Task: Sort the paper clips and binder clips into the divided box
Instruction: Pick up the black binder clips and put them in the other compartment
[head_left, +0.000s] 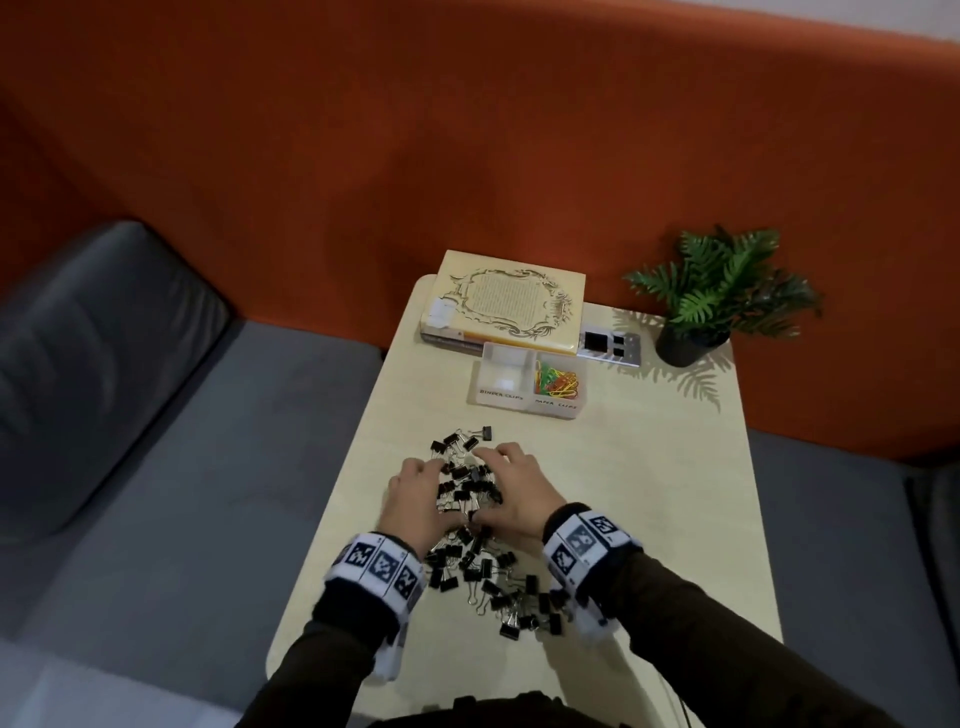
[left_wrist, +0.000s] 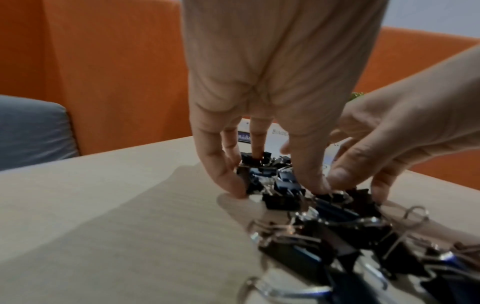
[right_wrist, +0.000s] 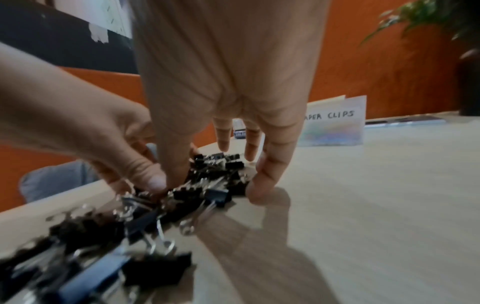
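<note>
Black binder clips (head_left: 475, 525) with silver handles are lying heaped on the desk (head_left: 649, 493), both hands cupping them: left hand (head_left: 418, 499) and right hand (head_left: 511, 488), curled fingers gathering clips. Bare desk is stretching toward the divided box (head_left: 527, 400).

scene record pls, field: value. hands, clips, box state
left hand: fingers curled down into the binder clips, gathering them
right hand: same, from the other side of the pile
binder clips: black, loose pile on the table, none boxed
divided box: left half labelled binder clips, empty; right half holds the paper clips
paper clips: coloured, already in the box
behind box: book, plant
</note>
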